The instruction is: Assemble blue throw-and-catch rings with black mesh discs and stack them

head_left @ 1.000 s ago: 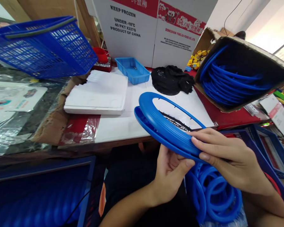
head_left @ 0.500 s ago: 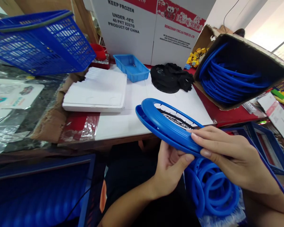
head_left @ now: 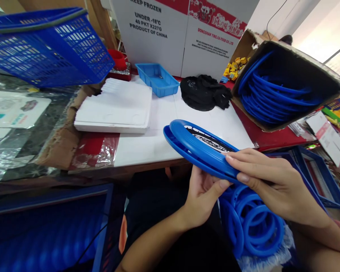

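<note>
Over the table's front edge I hold two blue plastic rings, one above the other. The upper ring (head_left: 197,145) tilts toward me; a gap separates it from the lower ring (head_left: 179,148) at the left, and they come close together at the right. Inside the opening shows a black sheet (head_left: 208,139) with white lettering, partly hidden. My left hand (head_left: 202,200) grips the lower ring from beneath, thumb along its near edge. Fingers of my right hand (head_left: 272,185) lie on top of the upper ring's right end, with the thumb against the near rim, pinching both rings.
More blue rings (head_left: 263,226) lie in a plastic bag by my lap. A box holds large blue hoops (head_left: 272,94). On the table are black mesh fabric (head_left: 205,92), a blue tray (head_left: 158,81) and a white foam block (head_left: 116,107). A blue basket (head_left: 51,49) stands left.
The upper ring has settled lower over the black sheet, whose lettering shows more now. My right hand has shifted slightly left; the left hand keeps its grip.
</note>
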Demonstrator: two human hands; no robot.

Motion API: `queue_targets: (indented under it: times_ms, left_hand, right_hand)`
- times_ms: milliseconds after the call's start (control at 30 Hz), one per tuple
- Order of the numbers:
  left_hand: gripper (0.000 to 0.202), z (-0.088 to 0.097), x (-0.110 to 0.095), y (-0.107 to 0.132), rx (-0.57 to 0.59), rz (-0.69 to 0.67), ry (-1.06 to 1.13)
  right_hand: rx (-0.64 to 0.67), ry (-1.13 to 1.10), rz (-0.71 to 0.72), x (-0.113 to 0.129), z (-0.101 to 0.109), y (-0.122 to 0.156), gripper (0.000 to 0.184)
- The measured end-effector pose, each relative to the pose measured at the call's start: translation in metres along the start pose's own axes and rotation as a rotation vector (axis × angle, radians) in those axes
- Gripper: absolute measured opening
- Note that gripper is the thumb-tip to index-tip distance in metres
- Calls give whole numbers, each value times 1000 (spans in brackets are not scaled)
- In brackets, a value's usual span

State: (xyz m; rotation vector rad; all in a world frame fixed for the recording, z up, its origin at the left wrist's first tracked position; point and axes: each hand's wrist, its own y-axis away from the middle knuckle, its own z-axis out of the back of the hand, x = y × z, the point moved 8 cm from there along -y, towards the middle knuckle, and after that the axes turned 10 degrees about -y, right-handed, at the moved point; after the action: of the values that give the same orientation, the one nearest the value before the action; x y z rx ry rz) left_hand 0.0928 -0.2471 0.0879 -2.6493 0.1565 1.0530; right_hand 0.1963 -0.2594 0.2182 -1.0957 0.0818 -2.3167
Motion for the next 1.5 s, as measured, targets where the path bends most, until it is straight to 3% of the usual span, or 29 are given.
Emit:
queue_targets:
  times_ms: [533, 1200, 1367, 1500]
  left_hand:
    - [43, 2, 10, 4, 24, 63, 55]
    - [42, 5, 13, 5, -3, 106, 76]
    - [43, 24, 26, 17, -100, 279, 102]
    - [53, 60, 47, 27, -329, 442, 100]
  right_hand:
    - [-6, 72, 111, 7, -4, 7, 62]
    - [-18, 119, 117, 6, -9, 11, 62]
    - [8, 295, 187, -7, -41, 18, 60]
    - [7, 542, 271, -37, -90, 34, 52]
